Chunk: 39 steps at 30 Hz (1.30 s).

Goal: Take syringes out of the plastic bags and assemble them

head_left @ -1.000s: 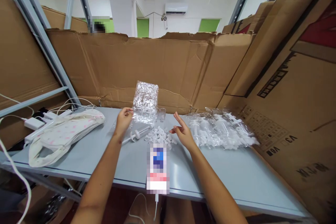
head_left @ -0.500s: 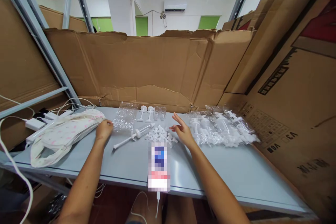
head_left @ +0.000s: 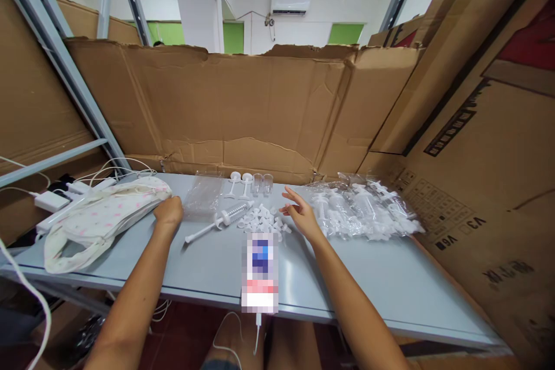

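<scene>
My left hand (head_left: pixel 169 211) is closed, its fingers curled under beside the cloth bag (head_left: pixel 106 208) with pink dots; whatever it may hold is hidden. To its right lies a clear plastic bag (head_left: pixel 202 196), flat on the table. My right hand (head_left: pixel 300 214) hovers with fingers apart and nothing in them, at the right side of a pile of small white plastic pieces (head_left: pixel 261 218). A large plastic syringe (head_left: pixel 221 221) with its plunger drawn out lies left of the pile. Behind it are two white plungers (head_left: pixel 241 185) and two clear barrels (head_left: pixel 262 184).
Bagged syringe parts (head_left: pixel 364 211) lie on the right of the grey table (head_left: pixel 368 283). A phone (head_left: pixel 260 272) with a cable sits at the front edge. Cardboard (head_left: pixel 251 104) walls the back and sides. A power strip and cables (head_left: pixel 56 201) are at left.
My left hand has shifted slightly left and curled in, away from the clear bag, which now lies flatter. My right hand stays almost where it was. The view has moved a little.
</scene>
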Motion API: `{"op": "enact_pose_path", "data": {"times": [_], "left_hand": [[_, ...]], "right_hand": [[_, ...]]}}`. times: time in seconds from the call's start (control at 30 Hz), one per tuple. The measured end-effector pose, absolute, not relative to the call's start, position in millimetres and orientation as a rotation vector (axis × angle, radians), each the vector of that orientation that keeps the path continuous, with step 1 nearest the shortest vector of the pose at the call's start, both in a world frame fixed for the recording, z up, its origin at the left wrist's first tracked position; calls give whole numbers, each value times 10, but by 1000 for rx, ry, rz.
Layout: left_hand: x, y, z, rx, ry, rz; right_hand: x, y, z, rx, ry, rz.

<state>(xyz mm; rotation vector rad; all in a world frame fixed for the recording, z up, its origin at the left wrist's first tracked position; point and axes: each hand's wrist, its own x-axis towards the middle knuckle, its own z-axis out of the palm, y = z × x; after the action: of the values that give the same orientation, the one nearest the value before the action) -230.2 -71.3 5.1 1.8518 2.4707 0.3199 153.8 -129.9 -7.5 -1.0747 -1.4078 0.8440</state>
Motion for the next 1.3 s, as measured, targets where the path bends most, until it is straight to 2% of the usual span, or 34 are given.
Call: {"op": "enact_pose_path", "data": {"times": [0.27, 0.4, 0.53, 0.7, 1.0, 1.17, 1.3], "left_hand": [[-2227, -798, 156, 1902, 2492, 138], [-2037, -962, 270, 2066, 2583, 267], [-1720, -1243, 380, 2292, 2288, 384], [-1392, -1479, 294, 2406, 1876, 319], [-1145, -1500, 193, 2422, 1979, 319], [-1039, -1591, 372, 2546, 2063, 613], [-896, -1626, 543, 2658, 1791, 977]], "right_hand": [[1537, -1283, -101, -1075, -1410, 837], [1545, -1270, -114, -1078, -1421, 824], [1549, -1265, -121, -1092, -1437, 814], [1552, -1255, -143, -1089, -1450, 806], [1539, -1254, -143, -1107, -1457, 794], [1515, -1295, -109, -1121, -1548, 655], [1448, -1384, -32, -1039, -1675, 439]]}}
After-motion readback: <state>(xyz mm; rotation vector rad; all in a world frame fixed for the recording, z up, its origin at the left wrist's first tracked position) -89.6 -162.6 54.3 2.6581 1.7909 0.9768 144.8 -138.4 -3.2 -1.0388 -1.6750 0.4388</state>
